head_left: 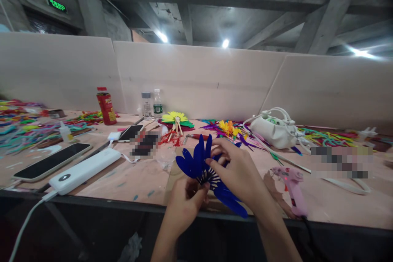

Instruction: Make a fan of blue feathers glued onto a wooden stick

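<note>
A fan of deep blue feathers (199, 160), their pale quill ends gathered at a centre, is held above the table's front edge. My left hand (185, 201) is closed around the gathered base, thumb on top. From the right, my right hand (235, 166) reaches over with bent fingers, thumb and forefinger pinched at one of the upright feathers. Its palm hides part of the fan. Under the hands lies a brown board (172, 178). A pink hot glue gun (293, 188) rests on the table right of my right hand.
A white power bank (86, 170) with cables and a phone (53, 161) lie at the left. Farther back stand a red bottle (106, 106), clear bottles (157, 106), a yellow feather flower (175, 118) and a white handbag (273, 131). A pale partition (196, 77) closes the back.
</note>
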The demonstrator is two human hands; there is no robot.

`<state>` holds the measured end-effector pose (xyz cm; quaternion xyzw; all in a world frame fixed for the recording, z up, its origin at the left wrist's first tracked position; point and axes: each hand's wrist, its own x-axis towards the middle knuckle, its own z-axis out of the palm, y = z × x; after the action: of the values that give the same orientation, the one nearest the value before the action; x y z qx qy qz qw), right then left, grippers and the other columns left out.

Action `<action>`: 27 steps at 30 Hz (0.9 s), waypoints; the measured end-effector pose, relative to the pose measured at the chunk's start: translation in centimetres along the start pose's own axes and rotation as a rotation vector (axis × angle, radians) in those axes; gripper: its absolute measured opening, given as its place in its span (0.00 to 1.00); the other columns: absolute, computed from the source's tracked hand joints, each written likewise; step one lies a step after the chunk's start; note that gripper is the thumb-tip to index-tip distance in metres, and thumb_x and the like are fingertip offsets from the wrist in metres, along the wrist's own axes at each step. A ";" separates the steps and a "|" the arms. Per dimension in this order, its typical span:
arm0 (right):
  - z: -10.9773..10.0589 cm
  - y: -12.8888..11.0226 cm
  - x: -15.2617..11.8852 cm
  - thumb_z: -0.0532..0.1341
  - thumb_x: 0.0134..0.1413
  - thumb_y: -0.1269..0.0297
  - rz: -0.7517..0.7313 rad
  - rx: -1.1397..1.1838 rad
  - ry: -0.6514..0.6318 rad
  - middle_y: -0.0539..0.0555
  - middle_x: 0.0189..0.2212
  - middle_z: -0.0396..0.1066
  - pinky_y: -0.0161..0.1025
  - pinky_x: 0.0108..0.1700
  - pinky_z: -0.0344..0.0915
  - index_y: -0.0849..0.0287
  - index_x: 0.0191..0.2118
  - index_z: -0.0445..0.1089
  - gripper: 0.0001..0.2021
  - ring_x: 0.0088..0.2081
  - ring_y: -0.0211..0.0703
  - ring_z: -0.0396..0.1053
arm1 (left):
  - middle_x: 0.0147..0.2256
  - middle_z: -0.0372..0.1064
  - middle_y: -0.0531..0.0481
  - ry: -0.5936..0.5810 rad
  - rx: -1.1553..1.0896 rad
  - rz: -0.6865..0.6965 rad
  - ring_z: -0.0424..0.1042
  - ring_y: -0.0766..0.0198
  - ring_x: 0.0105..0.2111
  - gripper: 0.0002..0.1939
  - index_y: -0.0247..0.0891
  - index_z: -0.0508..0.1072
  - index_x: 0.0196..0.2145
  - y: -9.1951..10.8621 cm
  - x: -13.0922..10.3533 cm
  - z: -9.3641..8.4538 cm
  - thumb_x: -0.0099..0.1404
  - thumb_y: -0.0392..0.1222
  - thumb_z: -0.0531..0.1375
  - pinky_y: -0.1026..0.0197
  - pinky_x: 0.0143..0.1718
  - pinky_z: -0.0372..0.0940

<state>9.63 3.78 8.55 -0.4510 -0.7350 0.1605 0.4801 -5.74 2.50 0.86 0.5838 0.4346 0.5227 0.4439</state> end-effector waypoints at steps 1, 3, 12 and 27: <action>0.0 0.0 0.0 0.63 0.57 0.72 0.003 0.007 0.005 0.49 0.35 0.77 0.38 0.33 0.66 0.56 0.50 0.72 0.15 0.26 0.38 0.70 | 0.20 0.69 0.52 -0.005 -0.012 0.003 0.70 0.62 0.21 0.15 0.38 0.70 0.26 0.1 0.0 0.0 0.60 0.51 0.66 0.63 0.23 0.59; 0.0 0.1 0.1 0.63 0.57 0.72 0.007 0.009 0.009 0.49 0.35 0.77 0.38 0.33 0.65 0.56 0.53 0.71 0.18 0.26 0.38 0.69 | 0.20 0.69 0.53 -0.014 -0.038 -0.001 0.70 0.62 0.21 0.14 0.38 0.71 0.28 0.2 0.1 0.0 0.59 0.51 0.67 0.63 0.23 0.59; -0.1 0.0 0.5 0.65 0.55 0.71 0.037 0.022 0.030 0.49 0.35 0.79 0.38 0.33 0.64 0.52 0.56 0.73 0.22 0.26 0.38 0.67 | 0.22 0.70 0.54 0.006 -0.071 0.003 0.70 0.62 0.21 0.13 0.38 0.74 0.31 0.1 0.2 0.1 0.58 0.50 0.68 0.63 0.24 0.63; 0.1 -0.2 -0.3 0.64 0.61 0.65 0.013 0.205 0.131 0.54 0.45 0.80 0.37 0.29 0.66 0.52 0.54 0.74 0.16 0.26 0.37 0.70 | 0.18 0.68 0.55 0.126 -0.090 -0.004 0.69 0.63 0.18 0.19 0.38 0.71 0.27 0.3 0.3 0.3 0.56 0.56 0.69 0.64 0.20 0.59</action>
<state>9.47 3.44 8.51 -0.4138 -0.6789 0.2080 0.5697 -5.38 2.65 1.23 0.5281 0.4389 0.5767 0.4425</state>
